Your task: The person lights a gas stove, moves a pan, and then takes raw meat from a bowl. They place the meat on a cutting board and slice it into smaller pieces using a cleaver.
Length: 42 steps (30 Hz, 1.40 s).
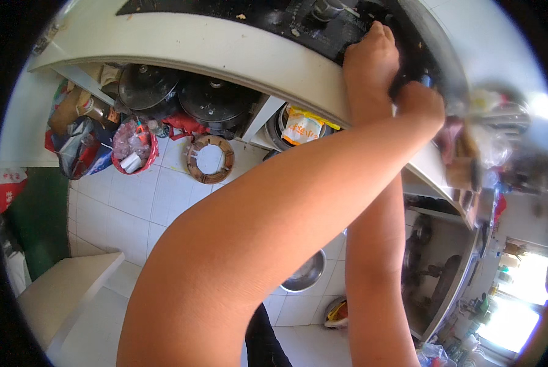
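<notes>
My arms cross, the left forearm over the right. My right hand (374, 57) is over the near edge of a black glass cooktop (292, 25), its fingers bunched and turned away; what they hold, if anything, is hidden. To its lower right, my left hand (421, 104) is curled at the cooktop's right part, with its fingers mostly hidden. A small blue thing (426, 80) shows just beyond it; whether the hand touches it cannot be told. A metal burner (326, 9) stands at the top, left of my right hand. Light crumbs lie on the black glass.
Under the white counter edge (186, 41) stand black lidded pots (216, 101). On the tiled floor are a round brown ring (209, 159), a red basket (135, 146) with plastic bags and a metal bowl (307, 274). Blurred jars and bags (484, 142) crowd the counter at right.
</notes>
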Each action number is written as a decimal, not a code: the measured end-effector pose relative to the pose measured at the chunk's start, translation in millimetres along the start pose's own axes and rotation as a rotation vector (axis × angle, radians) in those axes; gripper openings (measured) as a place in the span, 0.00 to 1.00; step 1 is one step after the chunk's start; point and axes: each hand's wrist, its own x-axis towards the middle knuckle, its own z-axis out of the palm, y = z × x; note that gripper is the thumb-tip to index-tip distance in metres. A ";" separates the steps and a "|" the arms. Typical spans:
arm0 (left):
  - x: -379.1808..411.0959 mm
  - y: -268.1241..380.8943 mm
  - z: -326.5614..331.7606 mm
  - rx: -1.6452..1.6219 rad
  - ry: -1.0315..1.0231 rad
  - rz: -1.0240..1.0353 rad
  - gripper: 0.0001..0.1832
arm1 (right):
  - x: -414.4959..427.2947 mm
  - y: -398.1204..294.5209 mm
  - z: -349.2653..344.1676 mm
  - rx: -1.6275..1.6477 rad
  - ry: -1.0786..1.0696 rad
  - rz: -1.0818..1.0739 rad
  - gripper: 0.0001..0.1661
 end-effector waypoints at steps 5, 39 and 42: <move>56.4 16.4 53.3 0.051 -0.273 -0.146 0.10 | 2.8 6.2 -1.7 -0.139 -0.072 -0.016 0.25; 33.6 25.4 60.5 0.380 -0.369 -0.004 0.14 | 2.5 32.3 -3.9 -0.544 -0.349 -0.080 0.26; 67.3 10.2 48.7 0.111 -0.287 -0.295 0.14 | 5.3 -12.9 -5.1 -0.266 -0.218 -0.061 0.21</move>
